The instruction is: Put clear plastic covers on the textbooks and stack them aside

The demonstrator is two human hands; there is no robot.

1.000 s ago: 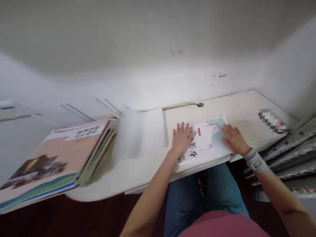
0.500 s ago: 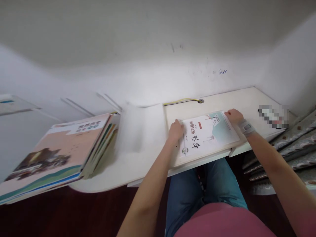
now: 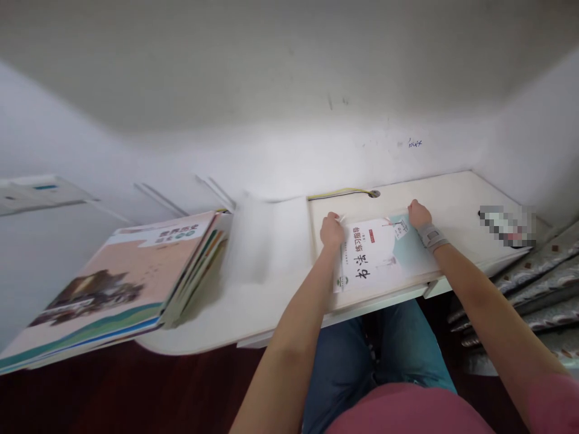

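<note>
A calligraphy workbook (image 3: 380,250) with a white and pale teal cover lies turned sideways on the white desk in front of me. Clear plastic, looking like a book cover (image 3: 342,218), shows at its upper left corner. My left hand (image 3: 332,230) is closed in a pinch on this plastic. Up at the right corner of the workbook, my right hand (image 3: 420,214) has its fingers curled closed, seemingly on the same plastic; the fingertips are hidden. A grey band sits on the right wrist.
To the left, a stack of books (image 3: 122,277) overhangs the desk's rounded end. White sheets (image 3: 271,241), blurred, lie between stack and workbook. A cable hole (image 3: 374,194) with a yellow wire is at the back. A pixelated object (image 3: 506,226) lies at right, near patterned silvery folds (image 3: 538,283).
My right hand has drawn slightly left along the workbook's upper edge, and its wrist has turned. The left hand stays at the upper left corner, its pinch now higher. The view has shifted a little.
</note>
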